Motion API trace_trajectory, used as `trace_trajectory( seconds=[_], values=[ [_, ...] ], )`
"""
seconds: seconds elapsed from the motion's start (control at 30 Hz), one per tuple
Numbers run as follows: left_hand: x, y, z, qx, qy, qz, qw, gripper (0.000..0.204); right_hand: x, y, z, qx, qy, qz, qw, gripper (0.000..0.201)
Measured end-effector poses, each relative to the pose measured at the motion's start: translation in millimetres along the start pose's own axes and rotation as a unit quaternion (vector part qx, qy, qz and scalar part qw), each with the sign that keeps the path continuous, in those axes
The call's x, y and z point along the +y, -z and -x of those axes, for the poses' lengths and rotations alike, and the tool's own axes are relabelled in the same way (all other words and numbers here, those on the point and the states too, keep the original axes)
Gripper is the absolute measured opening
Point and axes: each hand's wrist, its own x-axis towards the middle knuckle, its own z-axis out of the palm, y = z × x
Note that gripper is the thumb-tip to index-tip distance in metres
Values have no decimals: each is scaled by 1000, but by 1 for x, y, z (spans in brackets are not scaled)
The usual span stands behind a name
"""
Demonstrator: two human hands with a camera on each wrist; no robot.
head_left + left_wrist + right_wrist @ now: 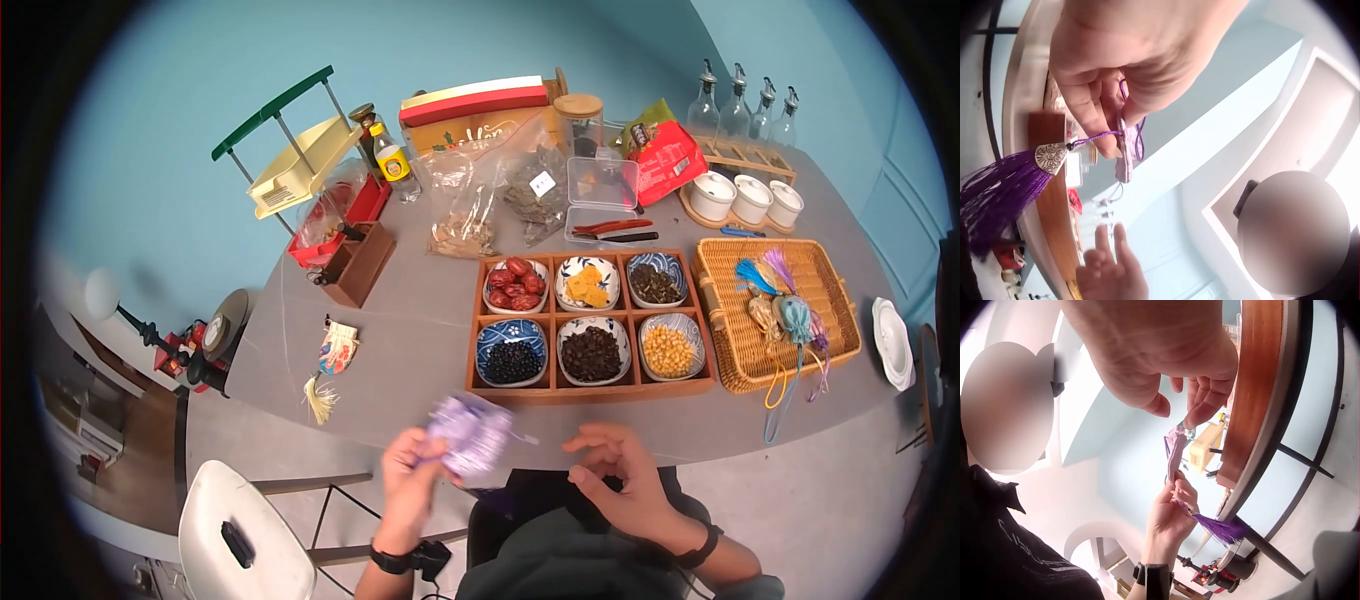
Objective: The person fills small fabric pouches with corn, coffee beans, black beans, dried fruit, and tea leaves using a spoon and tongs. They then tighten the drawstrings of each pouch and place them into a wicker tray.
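My left hand (412,480) pinches a shiny lilac pouch (472,436) between thumb and fingers, above the floor at the table's near edge. In the left wrist view the pouch (1124,164) is seen edge-on, and a purple tassel (1010,181) with a silver cap hangs from its purple cord. My right hand (628,488) is held apart to the right, fingers loosely bent, holding nothing. The right wrist view shows the left hand (1172,515) holding the pouch (1174,450) by its lower end, the purple tassel (1221,529) beside it.
A wooden compartment tray (590,395) holds bowls of dates, beans and dried items. Right of it, a wicker basket (735,372) holds several tasselled pouches. A patterned pouch (338,345) with a cream tassel lies left. Bags, a box and bottles stand behind; a white chair (245,510) is lower left.
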Motion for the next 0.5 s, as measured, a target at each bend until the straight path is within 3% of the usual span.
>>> trace_trajectory(
  seconds=[0.07,0.17,0.3,0.33,0.37,0.43,0.5],
  values=[
    [24,10,-19,74,-32,-25,996,17,3,2,2,-23,-17,2,1000,41],
    [35,32,-55,96,-47,-44,993,26,8,-1,4,-16,-9,-14,1000,36],
    [19,60,-92,61,-19,-136,989,38,6,-1,9,-25,-15,-3,1000,35],
    [12,64,-95,82,-138,-320,934,46,5,1,10,-26,-26,-8,999,34],
    [8,64,-98,98,-251,-487,831,54,4,2,12,-26,-37,-13,999,33],
    [31,41,-79,83,-205,-510,831,58,6,5,15,-19,-37,-6,999,32],
    [37,28,-64,-34,-214,-707,673,53,10,6,20,-18,-39,4,999,30]
  ],
)
